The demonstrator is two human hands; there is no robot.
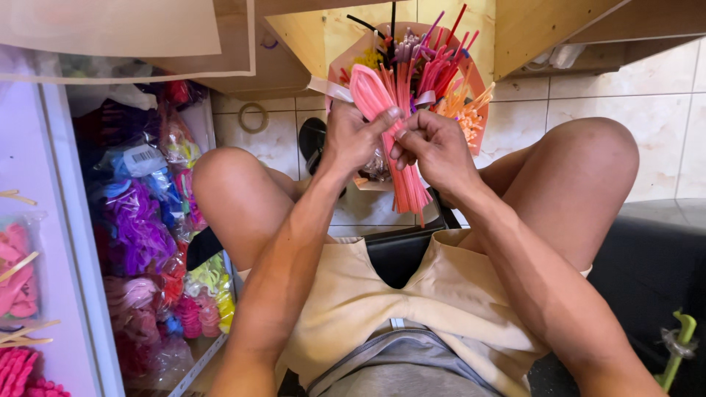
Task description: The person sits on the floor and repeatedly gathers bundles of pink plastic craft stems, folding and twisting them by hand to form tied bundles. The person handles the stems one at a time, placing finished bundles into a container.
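Pale glazed tiles point(647, 88) covered the floor beneath me, with wooden boards across the upper edge of the frame. At the left, a white shelf point(77, 242) held clear plastic bags point(140, 220) stuffed with fuzzy purple, pink and yellow pieces. I sat with bare knees spread, a beige cloth point(441, 287) draped over my lap.

Near the top centre, a cone of orange paper point(478, 81) bristled with thin, fuzzy craft stems in pink, red, purple and orange. My left hand point(353, 136) was curled around a bundle of pink stems point(382, 103), bent into a soft rounded loop at the top, thumb pressed against it. My right hand point(434, 147) met it from the right, fingertips pinched together on the same bundle just below the loop, wrist cocked upward. The bundle's straight ends hung down between my knees.
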